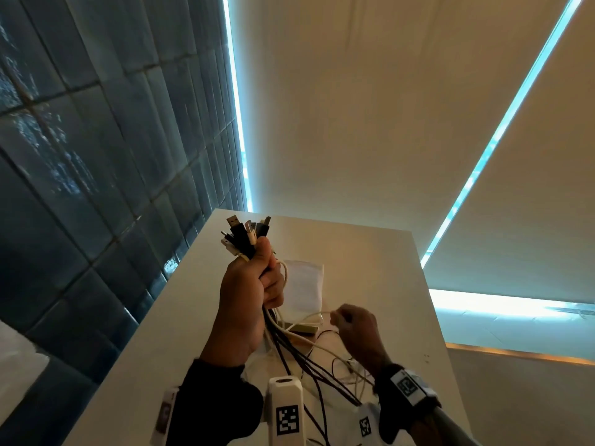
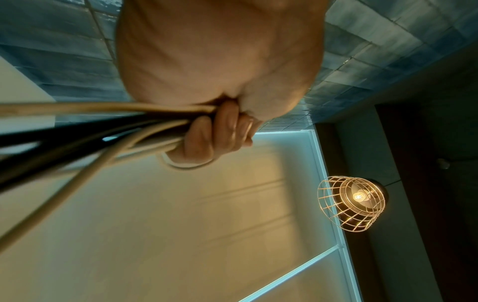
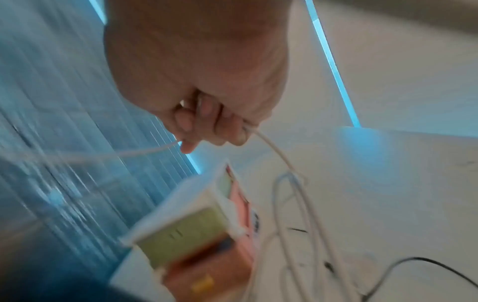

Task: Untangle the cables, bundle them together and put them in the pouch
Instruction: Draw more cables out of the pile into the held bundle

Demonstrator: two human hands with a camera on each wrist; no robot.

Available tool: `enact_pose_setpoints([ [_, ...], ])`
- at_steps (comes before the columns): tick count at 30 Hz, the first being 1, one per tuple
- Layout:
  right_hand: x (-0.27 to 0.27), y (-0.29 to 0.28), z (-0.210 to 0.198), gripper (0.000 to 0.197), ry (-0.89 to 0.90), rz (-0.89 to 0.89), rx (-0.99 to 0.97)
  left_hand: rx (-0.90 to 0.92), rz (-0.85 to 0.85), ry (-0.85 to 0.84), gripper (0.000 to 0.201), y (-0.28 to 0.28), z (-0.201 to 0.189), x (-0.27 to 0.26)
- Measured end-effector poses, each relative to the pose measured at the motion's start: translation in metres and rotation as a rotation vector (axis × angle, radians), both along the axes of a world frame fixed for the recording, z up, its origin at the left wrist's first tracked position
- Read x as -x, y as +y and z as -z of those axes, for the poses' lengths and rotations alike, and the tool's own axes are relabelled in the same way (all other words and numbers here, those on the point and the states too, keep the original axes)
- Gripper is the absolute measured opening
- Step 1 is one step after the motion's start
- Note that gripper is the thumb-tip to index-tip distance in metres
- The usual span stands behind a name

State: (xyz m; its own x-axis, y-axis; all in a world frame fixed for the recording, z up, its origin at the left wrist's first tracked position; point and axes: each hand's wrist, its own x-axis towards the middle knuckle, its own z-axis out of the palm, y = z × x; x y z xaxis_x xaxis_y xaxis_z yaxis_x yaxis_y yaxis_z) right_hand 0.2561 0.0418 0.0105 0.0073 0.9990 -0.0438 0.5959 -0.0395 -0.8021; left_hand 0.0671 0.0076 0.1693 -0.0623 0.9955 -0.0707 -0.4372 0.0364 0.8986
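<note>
My left hand (image 1: 254, 284) is raised above the table and grips a bundle of black and white cables (image 1: 248, 235), their plug ends sticking up out of the fist. In the left wrist view the cables (image 2: 103, 130) run out from under my curled fingers (image 2: 207, 139). Their loose lengths (image 1: 309, 365) hang down and trail across the table. My right hand (image 1: 354, 323), lower and to the right, pinches one thin white cable (image 3: 269, 143). A white pouch (image 1: 304, 284) lies flat on the table behind my left hand.
The white table (image 1: 370, 268) stands against a dark blue tiled wall (image 1: 96, 156). A small box (image 3: 191, 228) sits on the table near the cables, blurred. Beige blinds (image 1: 370, 107) fill the background. A caged lamp (image 2: 354, 206) hangs above.
</note>
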Motion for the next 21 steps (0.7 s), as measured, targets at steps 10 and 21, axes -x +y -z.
enact_pose_setpoints([
  [10,0.036,-0.034,-0.126,0.019,0.796,-0.397,-0.336,0.098,-0.068,0.059,0.033,-0.001,0.003,-0.006],
  [21,0.012,-0.036,-0.073,0.015,0.688,-0.315,0.137,0.012,-0.009,-0.318,0.035,-0.001,-0.008,0.004],
])
